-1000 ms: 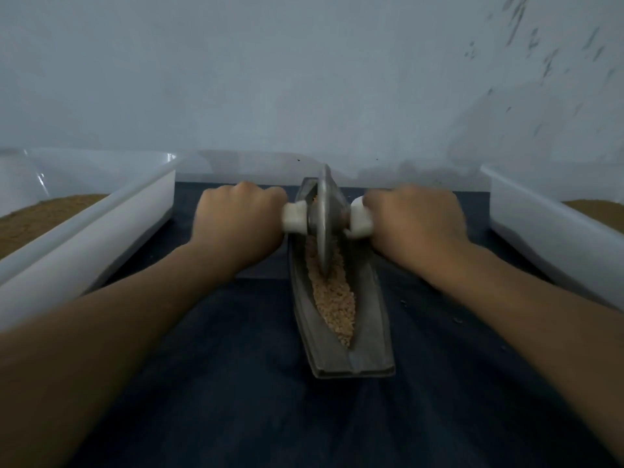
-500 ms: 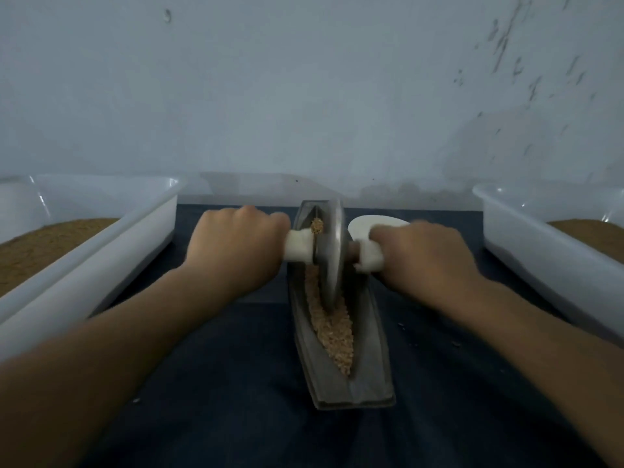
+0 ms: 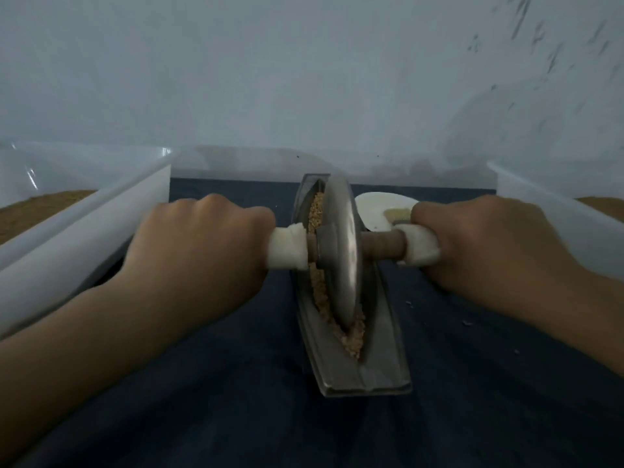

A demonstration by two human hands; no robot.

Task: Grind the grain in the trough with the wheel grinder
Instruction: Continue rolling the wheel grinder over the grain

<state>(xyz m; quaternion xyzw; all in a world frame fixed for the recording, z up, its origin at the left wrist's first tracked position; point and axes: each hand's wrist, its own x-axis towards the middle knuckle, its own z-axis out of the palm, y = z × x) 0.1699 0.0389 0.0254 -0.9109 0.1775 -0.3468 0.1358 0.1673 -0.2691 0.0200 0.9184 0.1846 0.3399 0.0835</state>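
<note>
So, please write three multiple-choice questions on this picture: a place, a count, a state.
1. Where does the wheel stand? A on a shelf; B in a bucket; C in the trough.
2. How many white tubs flank the trough? A one; B two; C three.
3. What do the hands do? A both grip the handles; B one grips; C both lie open.
Answers: C, its rim sits among the grain; B, left tub and right tub; A, left hand and right hand curl round them.

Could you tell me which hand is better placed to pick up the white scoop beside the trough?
Right, probably. Both hands grip the wheel grinder, but the white scoop lies just beyond the right hand; the left hand sits across the trough.
</note>
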